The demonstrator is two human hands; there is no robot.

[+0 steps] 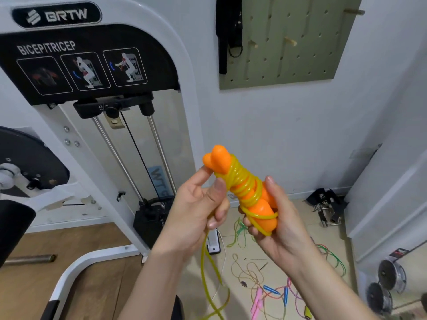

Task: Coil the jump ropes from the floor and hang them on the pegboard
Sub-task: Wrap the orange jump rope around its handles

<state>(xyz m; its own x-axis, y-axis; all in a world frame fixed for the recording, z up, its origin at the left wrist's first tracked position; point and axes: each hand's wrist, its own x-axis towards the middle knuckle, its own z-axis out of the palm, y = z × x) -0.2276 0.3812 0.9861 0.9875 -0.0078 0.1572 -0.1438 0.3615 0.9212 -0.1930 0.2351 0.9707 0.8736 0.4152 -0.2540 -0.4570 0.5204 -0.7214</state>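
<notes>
Overhead, a green pegboard [300, 54] hung on the wall [277, 123], with wooden pegs [290, 41] and a black strap [227, 31] at its left edge. Beside it stood a white weight machine [92, 65] lettered "BRTW" and "BICEP/TRICEP". In front, the left hand [196, 204] pinched the upper end of the orange-handled jump rope [221, 160]. The right hand [279, 218] curled round its lower handles. Its yellow cord [242, 181] was wound about them, the tail dangling. Other ropes [272, 289] lay tangled on the floor [298, 211].

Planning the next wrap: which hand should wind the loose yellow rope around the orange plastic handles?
Likely the left hand: the loose yellow rope hangs below it, while the right hand grips the orange plastic handles.
</notes>
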